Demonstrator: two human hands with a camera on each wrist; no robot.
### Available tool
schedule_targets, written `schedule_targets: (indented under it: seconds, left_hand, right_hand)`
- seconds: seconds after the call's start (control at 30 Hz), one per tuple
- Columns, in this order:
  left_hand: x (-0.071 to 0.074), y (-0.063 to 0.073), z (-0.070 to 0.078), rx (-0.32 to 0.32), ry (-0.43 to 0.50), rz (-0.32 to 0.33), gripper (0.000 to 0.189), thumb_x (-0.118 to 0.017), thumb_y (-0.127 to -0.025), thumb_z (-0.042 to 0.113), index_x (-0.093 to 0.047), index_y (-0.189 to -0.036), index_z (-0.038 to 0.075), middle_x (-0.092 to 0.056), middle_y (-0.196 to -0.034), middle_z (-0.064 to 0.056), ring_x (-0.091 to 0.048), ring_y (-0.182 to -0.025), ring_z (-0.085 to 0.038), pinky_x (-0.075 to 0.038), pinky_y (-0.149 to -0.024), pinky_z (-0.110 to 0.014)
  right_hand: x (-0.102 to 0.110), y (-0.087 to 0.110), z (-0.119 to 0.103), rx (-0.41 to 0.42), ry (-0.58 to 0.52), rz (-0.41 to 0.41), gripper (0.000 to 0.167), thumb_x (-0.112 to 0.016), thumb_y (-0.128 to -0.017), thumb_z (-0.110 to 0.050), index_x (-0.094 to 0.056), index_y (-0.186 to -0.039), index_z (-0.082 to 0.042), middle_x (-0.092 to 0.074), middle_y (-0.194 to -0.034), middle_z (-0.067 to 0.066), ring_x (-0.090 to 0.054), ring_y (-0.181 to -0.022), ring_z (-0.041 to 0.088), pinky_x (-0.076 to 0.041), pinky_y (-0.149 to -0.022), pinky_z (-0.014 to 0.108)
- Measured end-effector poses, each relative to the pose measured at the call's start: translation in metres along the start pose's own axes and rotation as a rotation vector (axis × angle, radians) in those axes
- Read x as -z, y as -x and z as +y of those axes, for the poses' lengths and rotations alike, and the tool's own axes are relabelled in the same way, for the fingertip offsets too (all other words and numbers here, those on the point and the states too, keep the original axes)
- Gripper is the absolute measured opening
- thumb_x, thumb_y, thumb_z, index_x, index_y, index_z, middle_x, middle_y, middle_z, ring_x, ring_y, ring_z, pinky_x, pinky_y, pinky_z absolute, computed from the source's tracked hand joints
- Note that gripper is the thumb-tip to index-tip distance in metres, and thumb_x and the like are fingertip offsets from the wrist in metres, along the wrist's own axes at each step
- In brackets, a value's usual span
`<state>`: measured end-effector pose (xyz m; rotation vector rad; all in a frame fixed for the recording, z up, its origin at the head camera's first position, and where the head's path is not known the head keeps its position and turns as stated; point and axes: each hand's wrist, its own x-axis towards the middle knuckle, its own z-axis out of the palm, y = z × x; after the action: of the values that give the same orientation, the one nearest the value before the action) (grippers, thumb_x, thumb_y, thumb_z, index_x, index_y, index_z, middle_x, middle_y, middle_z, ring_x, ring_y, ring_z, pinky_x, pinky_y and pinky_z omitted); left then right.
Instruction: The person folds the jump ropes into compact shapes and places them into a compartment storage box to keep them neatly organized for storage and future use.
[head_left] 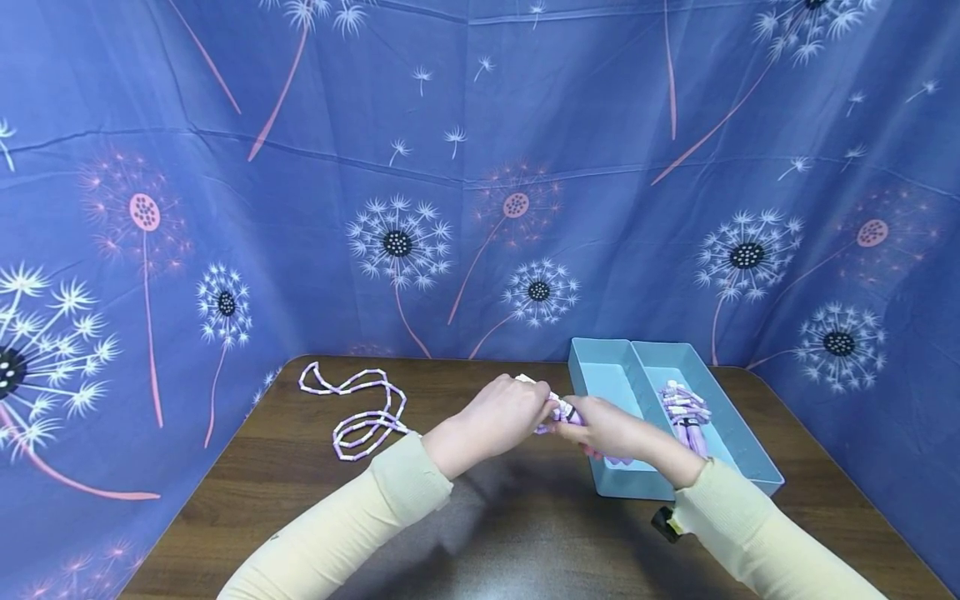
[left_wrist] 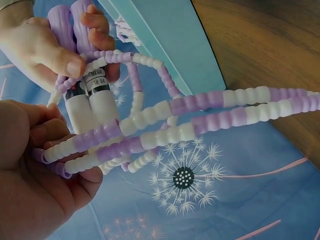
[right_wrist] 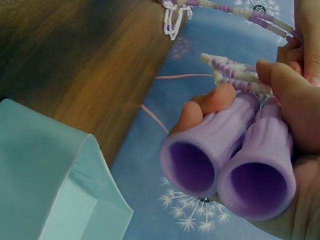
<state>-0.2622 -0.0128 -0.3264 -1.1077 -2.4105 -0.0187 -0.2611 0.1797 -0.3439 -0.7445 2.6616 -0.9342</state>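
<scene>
A beaded jump rope with purple and white segments hangs between both hands, and its loose length (head_left: 367, 421) lies in loops on the table's left side. My right hand (head_left: 611, 429) grips its two handles (right_wrist: 200, 145) side by side, purple hollow ends toward the right wrist view. Turns of beaded rope (left_wrist: 117, 57) pass across the handles under the right thumb. My left hand (head_left: 498, 417) pinches a doubled stretch of the rope (left_wrist: 210, 102) close beside the white handle parts (left_wrist: 92, 110). Labels with printed characters show on the handles' dark bands.
A light blue two-compartment box (head_left: 637, 367) stands at the table's right, partly behind my right hand. Its right compartment holds another bundled purple and white jump rope (head_left: 685, 408). A blue dandelion-print cloth (head_left: 465, 250) hangs behind the brown wooden table (head_left: 277, 492).
</scene>
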Motion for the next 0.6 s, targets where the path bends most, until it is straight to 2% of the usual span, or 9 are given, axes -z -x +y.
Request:
schedule_targets:
  seconds: [0.2, 0.37, 0.6]
  left_hand:
    - [0.0032, 0.0015, -0.0012, -0.001, -0.001, -0.01, 0.024, -0.054, -0.095, 0.03, -0.061, -0.079, 0.014, -0.062, -0.065, 0.006, -0.058, -0.059, -0.011, -0.041, -0.053, -0.027]
    - [0.0052, 0.0032, -0.0026, -0.002, 0.016, -0.033, 0.021, -0.059, -0.092, 0.031, -0.061, -0.08, 0.014, -0.061, -0.065, 0.006, -0.054, -0.054, -0.012, -0.036, -0.052, -0.026]
    - [0.0099, 0.0059, -0.0064, -0.073, -0.011, -0.03, 0.019, -0.066, -0.087, 0.034, -0.062, -0.079, 0.016, -0.065, -0.071, 0.007, -0.06, -0.062, -0.009, -0.04, -0.056, -0.027]
  right_hand:
    - [-0.0004, -0.0015, -0.0001, 0.009, 0.058, 0.055, 0.016, -0.056, -0.091, -0.019, -0.054, -0.089, -0.003, -0.048, -0.058, -0.002, -0.044, -0.043, 0.008, -0.037, -0.04, 0.024]
    - [-0.0018, -0.0015, 0.0022, 0.059, 0.141, 0.11, 0.011, -0.058, -0.087, -0.016, -0.055, -0.085, -0.005, -0.048, -0.062, -0.003, -0.041, -0.049, 0.006, -0.037, -0.044, 0.022]
    - [-0.0074, -0.0001, 0.0046, 0.105, 0.316, 0.203, 0.011, -0.062, -0.081, -0.012, -0.051, -0.08, -0.01, -0.043, -0.06, -0.006, -0.037, -0.051, 0.004, -0.032, -0.044, 0.021]
